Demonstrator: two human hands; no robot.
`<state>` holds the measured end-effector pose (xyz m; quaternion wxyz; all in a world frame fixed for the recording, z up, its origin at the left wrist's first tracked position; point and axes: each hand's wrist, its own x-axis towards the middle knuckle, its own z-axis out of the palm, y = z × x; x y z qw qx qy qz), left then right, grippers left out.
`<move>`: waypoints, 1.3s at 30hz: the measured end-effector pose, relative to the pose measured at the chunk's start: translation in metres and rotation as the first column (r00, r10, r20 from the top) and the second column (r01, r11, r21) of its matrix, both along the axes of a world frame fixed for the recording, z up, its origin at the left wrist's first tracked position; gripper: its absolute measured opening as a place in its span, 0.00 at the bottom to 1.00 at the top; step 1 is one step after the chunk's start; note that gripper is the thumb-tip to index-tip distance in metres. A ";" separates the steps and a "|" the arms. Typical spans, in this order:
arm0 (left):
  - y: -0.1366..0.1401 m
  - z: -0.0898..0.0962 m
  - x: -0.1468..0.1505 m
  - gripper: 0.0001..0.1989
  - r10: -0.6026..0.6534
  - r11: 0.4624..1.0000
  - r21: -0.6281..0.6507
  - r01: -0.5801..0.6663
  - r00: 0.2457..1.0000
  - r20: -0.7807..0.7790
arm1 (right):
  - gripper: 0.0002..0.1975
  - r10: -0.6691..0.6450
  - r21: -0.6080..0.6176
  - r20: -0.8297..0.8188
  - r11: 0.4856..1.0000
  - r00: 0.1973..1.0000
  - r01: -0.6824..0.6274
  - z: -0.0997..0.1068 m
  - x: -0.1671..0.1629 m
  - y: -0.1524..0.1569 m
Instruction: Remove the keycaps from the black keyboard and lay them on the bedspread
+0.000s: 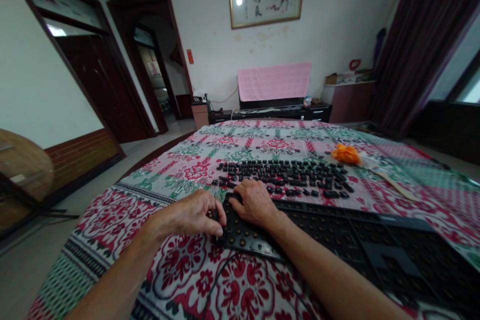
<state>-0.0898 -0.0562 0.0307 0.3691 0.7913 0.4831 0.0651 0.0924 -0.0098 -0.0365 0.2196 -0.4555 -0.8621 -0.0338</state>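
Note:
A black keyboard base [322, 230] with its keys off lies at a slant on the cloth, showing rows of bare round key seats. At its left end is my left hand [204, 212], fingers curled and thumb against the edge, gripping the base there. My right hand [255, 202] rests over the upper left corner, its fingers bent down and close together; whatever is under the fingertips is hidden. Just beyond lie many loose black keycaps [285, 172], set out in rough rows. A thin cable [217, 280] runs from the near side of the base.
A patterned tablecloth [180, 160] covers the table. To the right of the keycaps lie an orange cloth-like bundle [345, 154] and a brush with a pale handle [395, 183]. A low cabinet [318, 112] with a pink cloth [275, 82] above it stands against the far wall.

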 end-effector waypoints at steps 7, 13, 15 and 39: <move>-0.005 -0.003 0.003 0.09 0.038 0.999 0.008 -0.038 0.999 0.038 | 0.17 0.010 -0.001 -0.005 1.000 1.000 -0.010 -0.001 -0.001 0.000; -0.009 -0.004 0.007 0.08 0.034 0.999 0.025 -0.035 0.998 0.060 | 0.16 0.011 0.005 -0.009 1.000 1.000 -0.011 -0.003 -0.001 0.000; -0.008 -0.005 0.007 0.08 0.048 0.999 -0.006 -0.047 0.995 0.083 | 0.17 0.014 -0.008 -0.011 1.000 1.000 -0.014 -0.003 -0.001 0.000; -0.015 -0.001 0.016 0.05 -0.034 0.982 0.181 0.047 0.997 -0.073 | 0.16 0.020 -0.053 -0.025 0.998 0.999 -0.021 -0.001 0.000 -0.003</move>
